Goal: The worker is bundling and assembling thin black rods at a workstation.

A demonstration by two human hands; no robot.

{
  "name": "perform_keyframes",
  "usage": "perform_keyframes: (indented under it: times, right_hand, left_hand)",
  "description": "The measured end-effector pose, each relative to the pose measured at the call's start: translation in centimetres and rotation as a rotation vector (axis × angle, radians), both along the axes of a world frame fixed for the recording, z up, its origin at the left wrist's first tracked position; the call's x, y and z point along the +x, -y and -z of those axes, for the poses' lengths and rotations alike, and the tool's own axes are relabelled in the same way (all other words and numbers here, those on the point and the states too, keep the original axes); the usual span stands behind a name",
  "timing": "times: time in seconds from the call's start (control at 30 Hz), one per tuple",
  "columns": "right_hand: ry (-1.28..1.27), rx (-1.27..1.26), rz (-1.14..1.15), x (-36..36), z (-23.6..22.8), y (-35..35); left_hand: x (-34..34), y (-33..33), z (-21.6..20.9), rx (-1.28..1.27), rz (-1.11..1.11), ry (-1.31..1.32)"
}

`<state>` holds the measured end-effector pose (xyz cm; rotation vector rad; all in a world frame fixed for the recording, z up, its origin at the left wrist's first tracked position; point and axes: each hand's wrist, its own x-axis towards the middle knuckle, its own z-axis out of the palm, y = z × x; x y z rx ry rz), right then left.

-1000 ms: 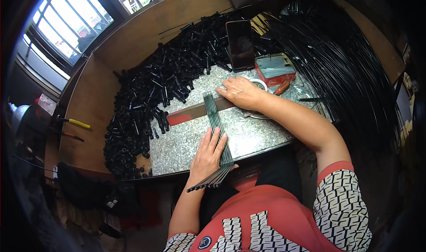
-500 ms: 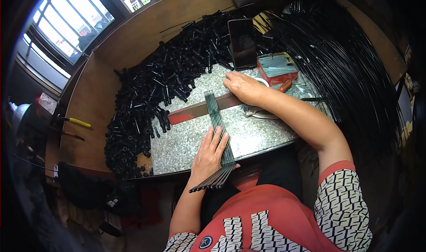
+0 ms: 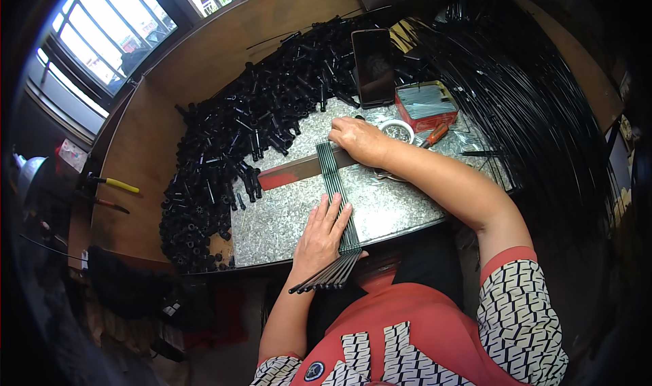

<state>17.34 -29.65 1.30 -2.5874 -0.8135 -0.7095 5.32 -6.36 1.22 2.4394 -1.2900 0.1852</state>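
A flat row of thin dark rods (image 3: 331,175) with black knobbed near ends lies side by side, fanned out past the table's front edge. My left hand (image 3: 322,235) holds the row near that edge, its fingers laid over the rods and what looks like the thumb tip showing at the right. Under the rods' far part runs a flat bar (image 3: 288,173) with a red left end. My right hand (image 3: 361,141) is closed in a pinch beside the rods' far ends; whatever its fingertips hold is hidden.
Small black tubular parts (image 3: 272,100) are heaped at the left and back. A dark phone (image 3: 373,66) stands behind a white ring-shaped roll (image 3: 396,132). Nearby are a red box (image 3: 426,107) of thin pieces and an orange-handled tool (image 3: 435,135). Long black rods (image 3: 516,80) pile at the right.
My right hand has moved left, up to the rods' far ends, uncovering the white roll. My left hand stays on the rods.
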Motion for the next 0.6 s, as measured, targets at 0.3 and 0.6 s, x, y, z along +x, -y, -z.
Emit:
perform_keyframes:
  times: [0.3,0.6]
  right_hand:
    - [0.086,-0.245,0.364,-1.4,-5.0,6.4]
    - [-0.324,-0.482,0.727,-2.9,-5.2,13.7]
  left_hand:
    - [-0.2,-0.5,0.0,0.012,-0.038,0.019]
    - [-0.2,0.0,0.2,0.001,-0.027,0.021]
